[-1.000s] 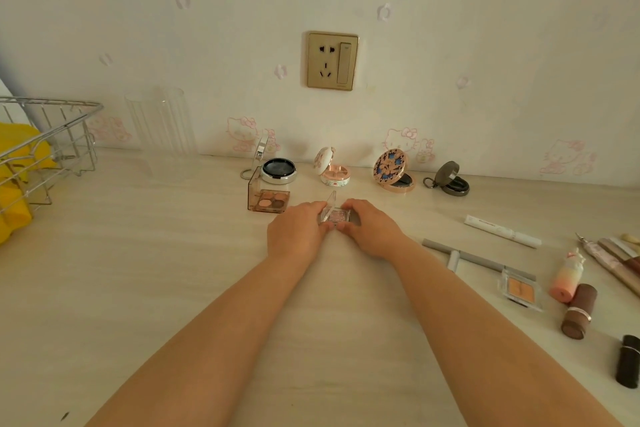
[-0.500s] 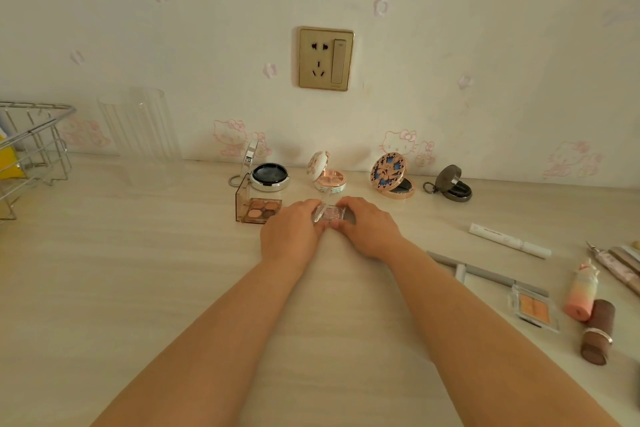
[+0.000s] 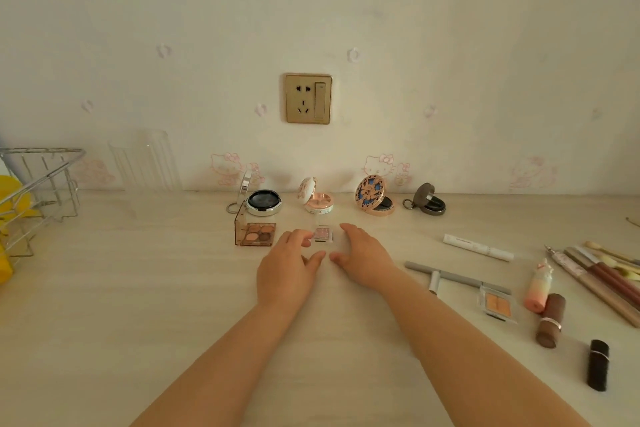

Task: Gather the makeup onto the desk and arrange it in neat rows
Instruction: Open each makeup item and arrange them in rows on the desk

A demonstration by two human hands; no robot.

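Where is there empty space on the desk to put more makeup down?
There is a big bare patch on the desk, between the wire rack and the brown eyeshadow palette. The near desk around both forearms is bare too. The right side is crowded: white pen, orange blush, lipsticks and brushes.
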